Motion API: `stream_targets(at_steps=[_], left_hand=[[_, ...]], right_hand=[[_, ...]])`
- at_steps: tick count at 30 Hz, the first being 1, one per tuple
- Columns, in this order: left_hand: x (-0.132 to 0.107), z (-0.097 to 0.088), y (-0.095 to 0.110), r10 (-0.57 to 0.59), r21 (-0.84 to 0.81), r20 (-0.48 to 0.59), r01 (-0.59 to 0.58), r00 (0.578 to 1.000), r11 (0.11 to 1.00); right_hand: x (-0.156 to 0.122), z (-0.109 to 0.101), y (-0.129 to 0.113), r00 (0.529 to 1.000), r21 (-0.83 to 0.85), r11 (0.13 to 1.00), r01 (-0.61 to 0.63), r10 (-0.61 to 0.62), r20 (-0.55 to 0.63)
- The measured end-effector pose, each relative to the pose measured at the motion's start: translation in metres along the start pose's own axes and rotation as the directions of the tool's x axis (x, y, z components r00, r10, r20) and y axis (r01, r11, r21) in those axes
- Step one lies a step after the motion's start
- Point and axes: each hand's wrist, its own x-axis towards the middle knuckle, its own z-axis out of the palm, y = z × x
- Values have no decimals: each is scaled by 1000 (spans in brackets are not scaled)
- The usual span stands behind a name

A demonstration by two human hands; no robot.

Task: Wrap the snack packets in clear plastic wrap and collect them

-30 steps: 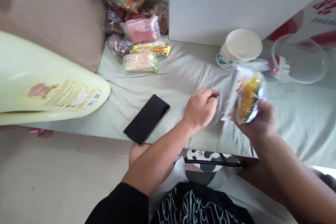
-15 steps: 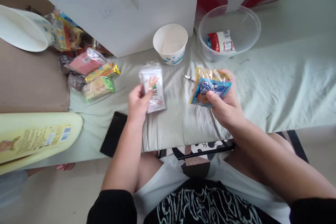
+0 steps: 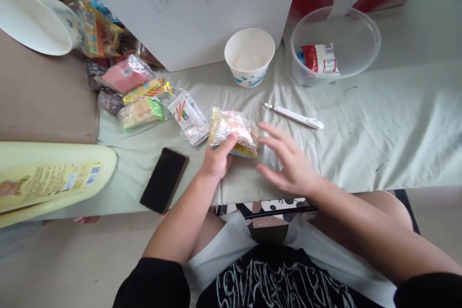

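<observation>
My left hand (image 3: 217,161) grips a crinkly clear snack packet with yellow contents (image 3: 234,131), holding it just above the pale green sheet. Just right of the packet, my right hand (image 3: 288,163) hovers with fingers spread and nothing in them. A white packet with orange print (image 3: 188,116) lies flat on the sheet to the left of the held packet. A white plastic knife (image 3: 293,116) lies beyond my right hand.
A black phone (image 3: 164,180) lies near the sheet's front edge. A heap of snack packets (image 3: 127,87) sits at the left beside a brown box (image 3: 39,96). A paper bowl (image 3: 249,56), a clear tub (image 3: 368,45) holding a red-and-white packet (image 3: 319,58), and a yellow plastic object (image 3: 50,180) stand around.
The white packet has left my left hand and lies on the sheet. The yellow snack packet passed from my right hand to my left, and my right hand opened.
</observation>
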Motion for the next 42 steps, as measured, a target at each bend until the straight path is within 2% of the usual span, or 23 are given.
stream_targets(at_steps=[1, 2, 5, 6, 8, 11, 13, 14, 16, 19, 21, 25, 27, 30, 32, 34, 37, 39, 40, 42], left_hand=[[3, -6, 7, -16, -52, -23, 15, 1000, 999], [5, -12, 14, -34, -90, -29, 31, 999, 995], [8, -24, 28, -84, -144, -51, 76, 995, 987], [9, -25, 29, -94, -153, -74, 81, 993, 985], [12, -27, 28, -94, -162, -121, 74, 988, 984], [18, -28, 21, -38, -153, -150, 15, 988, 988], [21, -28, 18, 34, -107, -179, -54, 983, 993], [22, -28, 17, 70, -68, -196, -85, 978, 994], [23, -27, 14, 135, 34, -206, -130, 969, 991], [20, -23, 9, 191, 170, -162, -163, 968, 972], [17, -19, 4, 202, 219, -119, -172, 972, 960], [17, -18, -5, 226, 232, -66, -206, 972, 951], [21, -23, -5, 292, 202, -109, -267, 950, 942], [30, -37, 2, 391, 146, -230, -365, 891, 919], [33, -43, 6, 416, 108, -275, -402, 867, 909], [32, -42, 5, 431, 92, -260, -422, 864, 902], [23, -27, -9, 440, 179, -146, -414, 886, 892], [16, -14, -20, 405, 302, -32, -378, 914, 875], [12, -9, -23, 394, 381, 20, -371, 919, 847], [7, -3, -24, 403, 511, 105, -397, 909, 762]], right_hand=[[1, -9, 4, 999, -64, 997, -44, 44, -12], [1, -18, 11, 991, -162, 979, -119, 108, -75], [2, -42, 41, 915, -431, 808, -401, 330, -233], [1, -47, 51, 891, -476, 754, -453, 384, -241], [0, -52, 65, 871, -518, 703, -488, 434, -232], [0, -51, 68, 859, -491, 707, -509, 448, -245], [3, -49, 59, 837, -386, 742, -548, 488, -248], [4, -47, 52, 826, -298, 770, -564, 520, -218], [7, -42, 38, 818, -81, 814, -575, 569, -87], [12, -33, 21, 834, 148, 821, -552, 539, 119], [15, -27, 14, 843, 183, 824, -536, 510, 172], [21, -22, 9, 842, 128, 839, -529, 500, 203], [21, -24, 8, 831, 72, 842, -534, 506, 232], [20, -34, 10, 799, -29, 841, -541, 524, 295], [17, -43, 17, 790, -120, 829, -545, 557, 257], [14, -50, 29, 801, -255, 793, -552, 590, 103], [10, -55, 48, 824, -467, 694, -548, 545, -157], [9, -53, 54, 848, -526, 669, -525, 466, -253], [9, -51, 54, 871, -518, 701, -490, 416, -260], [9, -44, 48, 939, -413, 844, -344, 302, -164]])
